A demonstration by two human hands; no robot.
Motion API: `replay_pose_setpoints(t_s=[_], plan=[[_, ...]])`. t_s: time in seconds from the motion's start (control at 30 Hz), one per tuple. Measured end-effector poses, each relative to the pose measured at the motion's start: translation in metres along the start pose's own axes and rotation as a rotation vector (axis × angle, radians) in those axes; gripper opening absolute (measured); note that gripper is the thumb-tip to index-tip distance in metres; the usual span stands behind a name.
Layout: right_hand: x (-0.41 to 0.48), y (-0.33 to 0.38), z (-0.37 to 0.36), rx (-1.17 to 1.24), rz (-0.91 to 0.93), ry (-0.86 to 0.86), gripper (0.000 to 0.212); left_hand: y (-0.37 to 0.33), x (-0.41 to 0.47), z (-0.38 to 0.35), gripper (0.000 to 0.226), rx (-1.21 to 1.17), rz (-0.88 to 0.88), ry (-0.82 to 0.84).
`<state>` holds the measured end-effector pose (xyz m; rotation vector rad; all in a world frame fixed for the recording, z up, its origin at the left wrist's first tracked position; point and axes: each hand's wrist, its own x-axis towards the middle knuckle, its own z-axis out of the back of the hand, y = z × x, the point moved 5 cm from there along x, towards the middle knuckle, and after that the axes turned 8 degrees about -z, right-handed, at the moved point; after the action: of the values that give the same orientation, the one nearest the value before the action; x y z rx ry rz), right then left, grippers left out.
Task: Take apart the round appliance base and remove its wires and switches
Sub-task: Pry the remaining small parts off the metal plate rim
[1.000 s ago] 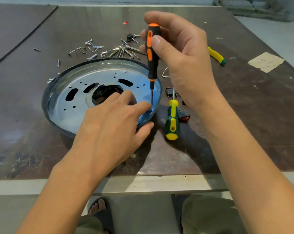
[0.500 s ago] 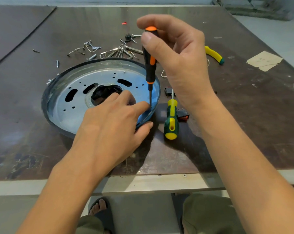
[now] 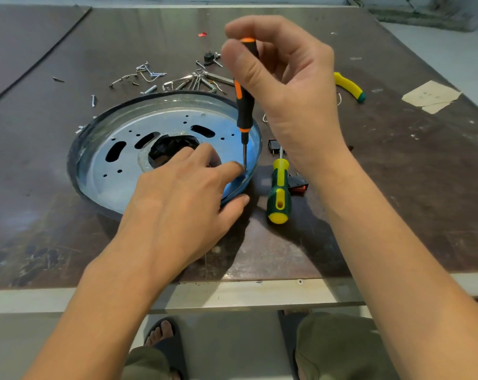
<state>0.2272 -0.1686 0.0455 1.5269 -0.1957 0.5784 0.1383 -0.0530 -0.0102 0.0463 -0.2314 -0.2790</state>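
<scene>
The round appliance base (image 3: 117,165) lies flat on the table, a silvery slotted metal plate with a black rim and a dark hole in its middle. My left hand (image 3: 177,204) rests on its near right part, thumb hooked over the rim and fingers spread on the plate. My right hand (image 3: 290,97) holds an orange-and-black screwdriver (image 3: 244,111) upright by its top. Its tip stands on the plate near the right rim, beside my left forefinger. Two black switches (image 3: 274,146) (image 3: 298,183) lie just right of the base.
A green-and-yellow screwdriver (image 3: 278,192) lies right of the base. Loose screws, clips and metal strips (image 3: 194,80) are scattered behind it. A yellow-handled tool (image 3: 348,86) and paper scraps (image 3: 429,96) lie at the far right. The table's front edge (image 3: 232,293) is close to me.
My right hand has shifted its grip up to the top of the screwdriver, fingers turning around the handle. The tip stays at the same spot. My left hand has not moved.
</scene>
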Motion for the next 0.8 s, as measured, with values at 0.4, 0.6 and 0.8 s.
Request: replay_pose_setpoints(t_s=[0.4, 0.6, 0.8], plan=[[-0.0006, 0.0026, 0.0044, -0.029, 0.017, -0.031, 0.013, 0.0008, -0.0004, -0.0007, 0.043, 0.008, 0.001, 0.003], [0.0007, -0.0013, 0.0083, 0.078, -0.032, -0.028, 0.024, 0.0008, -0.0008, -0.0007, 0.044, 0.01, -0.006, 0.001], [0.0022, 0.0019, 0.0069, -0.024, 0.039, -0.028, 0.018, 0.0015, -0.0003, -0.0017, 0.044, -0.006, -0.003, 0.01]])
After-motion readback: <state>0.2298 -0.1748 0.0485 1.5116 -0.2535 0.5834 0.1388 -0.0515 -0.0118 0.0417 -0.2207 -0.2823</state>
